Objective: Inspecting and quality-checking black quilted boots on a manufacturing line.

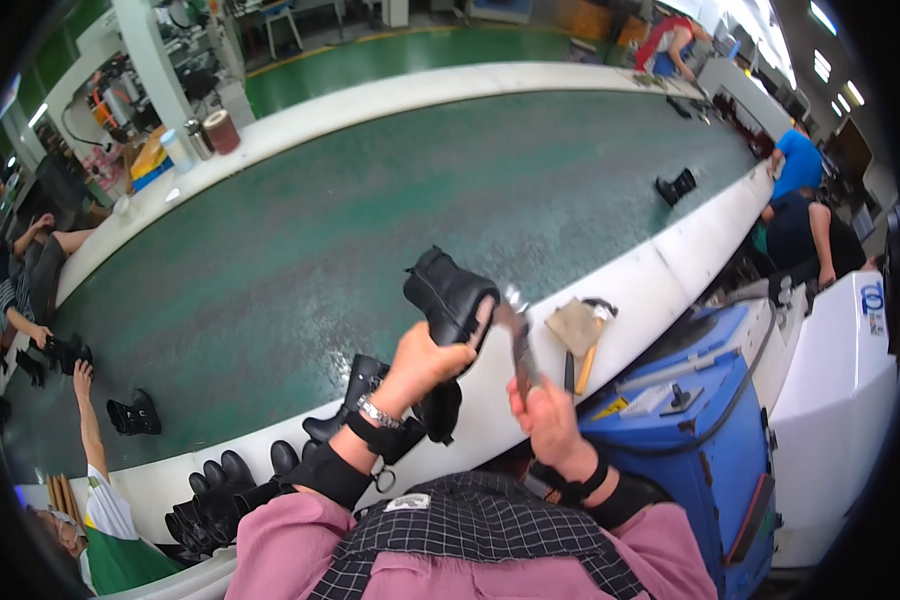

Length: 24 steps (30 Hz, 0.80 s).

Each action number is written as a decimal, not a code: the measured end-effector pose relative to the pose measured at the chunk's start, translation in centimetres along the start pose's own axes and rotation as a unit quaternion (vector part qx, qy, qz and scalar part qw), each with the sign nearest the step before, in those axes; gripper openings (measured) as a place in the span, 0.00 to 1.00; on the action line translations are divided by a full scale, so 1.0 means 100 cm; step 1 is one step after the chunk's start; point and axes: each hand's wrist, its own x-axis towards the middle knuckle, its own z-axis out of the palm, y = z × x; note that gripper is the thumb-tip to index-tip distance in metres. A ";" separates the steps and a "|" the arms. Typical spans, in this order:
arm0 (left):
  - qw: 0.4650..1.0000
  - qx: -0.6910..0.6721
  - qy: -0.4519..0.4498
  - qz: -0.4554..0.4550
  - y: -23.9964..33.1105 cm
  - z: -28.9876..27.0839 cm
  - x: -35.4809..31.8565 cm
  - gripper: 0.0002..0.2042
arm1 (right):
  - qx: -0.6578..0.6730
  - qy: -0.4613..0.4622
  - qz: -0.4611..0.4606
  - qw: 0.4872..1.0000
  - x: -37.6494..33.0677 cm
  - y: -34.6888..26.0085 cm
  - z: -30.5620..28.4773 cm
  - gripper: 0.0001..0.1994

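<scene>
Boot (448,292), black, held up above the white rim (630,290) of the green conveyor belt (370,200), sole side turned toward the body. Best worked with the boot braced firm against the pull and the metal tool (519,345) kept biting only at the upper's edge, clear of the thumb. Left hand (422,365) wrapped closed around the boot's lower part, fingers tucked under, thumb on top. Right hand (547,415) fisted tight on the tool's handles, its tip touching the boot near the toe. Just beside on the rim, a tan cloth (573,325) and a wooden-handled hammer (585,365). Blue machine (690,430) at the right. More black boots (220,490) bunched below left; one lone boot (675,187) far along the belt.
</scene>
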 end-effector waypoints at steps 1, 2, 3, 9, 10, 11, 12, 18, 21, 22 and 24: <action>0.997 -0.069 -0.033 -0.015 -0.001 0.001 -0.004 0.12 | -0.021 0.006 -0.140 0.990 0.001 -0.006 -0.006 0.18; 0.990 -0.114 -0.054 -0.059 -0.001 0.000 -0.005 0.09 | -0.047 0.025 -0.130 0.990 -0.002 -0.020 -0.020 0.20; 0.985 -0.144 -0.072 -0.058 0.001 0.001 -0.004 0.09 | -0.005 0.053 -0.170 0.984 -0.005 -0.032 -0.024 0.21; 0.995 -0.095 -0.027 0.033 0.003 0.005 -0.004 0.12 | -0.132 0.119 -0.153 0.972 0.012 -0.013 0.001 0.19; 0.994 -0.094 -0.029 0.038 0.003 0.005 -0.004 0.12 | -0.112 0.107 -0.140 0.978 0.009 -0.005 0.001 0.19; 0.998 -0.051 -0.018 0.034 0.003 0.004 -0.006 0.15 | -0.051 0.076 0.003 0.996 0.007 0.001 0.002 0.17; 1.000 -0.003 0.005 0.014 0.002 0.002 -0.007 0.20 | 0.002 0.051 0.165 0.985 0.010 0.004 0.000 0.14; 0.994 -0.099 -0.036 -0.014 0.004 0.000 -0.002 0.16 | 0.051 0.099 -0.140 0.984 0.005 -0.054 -0.031 0.24; 0.996 -0.093 -0.008 -0.006 0.007 0.002 -0.003 0.14 | 0.106 0.135 -0.328 0.929 0.002 -0.048 -0.019 0.21; 0.997 -0.066 0.014 -0.021 0.008 0.002 -0.004 0.15 | 0.128 0.148 -0.363 0.911 0.007 -0.035 -0.010 0.19; 0.999 -0.045 0.014 0.006 0.009 0.000 -0.006 0.21 | -0.060 0.071 -0.132 0.987 0.017 -0.008 -0.002 0.15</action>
